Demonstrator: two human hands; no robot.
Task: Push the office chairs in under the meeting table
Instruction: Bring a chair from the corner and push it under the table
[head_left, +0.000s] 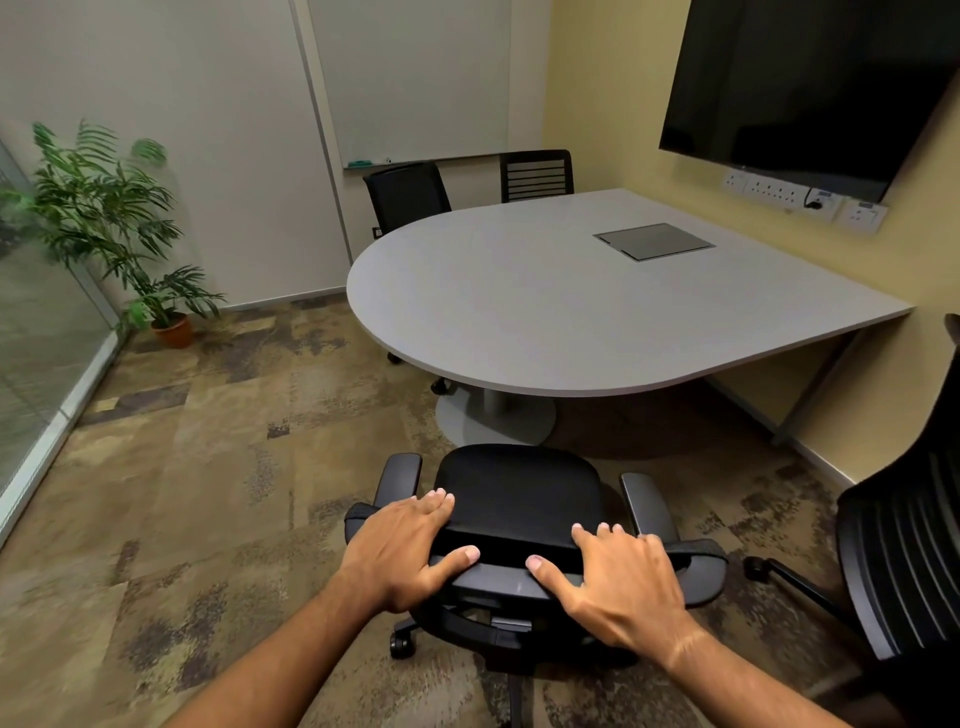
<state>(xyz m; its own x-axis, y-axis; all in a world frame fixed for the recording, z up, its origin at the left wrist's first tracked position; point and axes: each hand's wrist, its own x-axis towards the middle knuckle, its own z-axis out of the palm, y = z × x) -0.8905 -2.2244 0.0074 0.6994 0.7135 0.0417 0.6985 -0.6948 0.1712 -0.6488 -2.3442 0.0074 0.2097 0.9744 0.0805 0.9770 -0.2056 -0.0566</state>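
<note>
**Both hands on the chair back, chair short of the bench**

The left hand and the right hand each grip the top edge of the backrest of the nearest office chair, fingers curled over the front of it and thumbs lying along the rear rail. This chair stands on the carpet on the near side of the bench, apart from it, its seat facing the bench's rounded end and just short of the bench's pedestal base. Another black chair stands off the bench's near right corner, turned away from it. Two more chairs sit at the bench's far side, close against its edge. A dark panel is set into the bench top. A potted plant stands well to the left of the bench, and a dark screen hangs on the wall above its right side.
</note>
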